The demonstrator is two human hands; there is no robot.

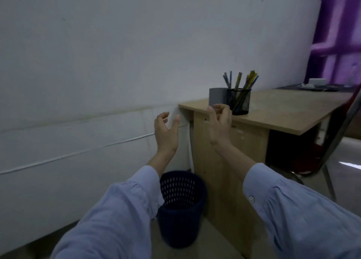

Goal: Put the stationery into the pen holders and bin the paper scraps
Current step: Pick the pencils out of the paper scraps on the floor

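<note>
A black mesh pen holder [240,102] full of pens and pencils [246,81] stands near the left end of the wooden desk [283,112]. A grey solid holder [217,96] stands just left of it. Below, on the floor beside the desk's side panel, sits a dark blue perforated bin [181,208]. My left hand [166,131] is raised above the bin with loosely curled fingers, holding nothing. My right hand [219,122] hovers in front of the holders, fingers loosely curled, also holding nothing.
A white wall fills the left side, with a thin cable running along it. A red chair [332,141] stands at the desk's right. Small white items [317,82] lie on a dark mat at the desk's far end, by a purple window frame.
</note>
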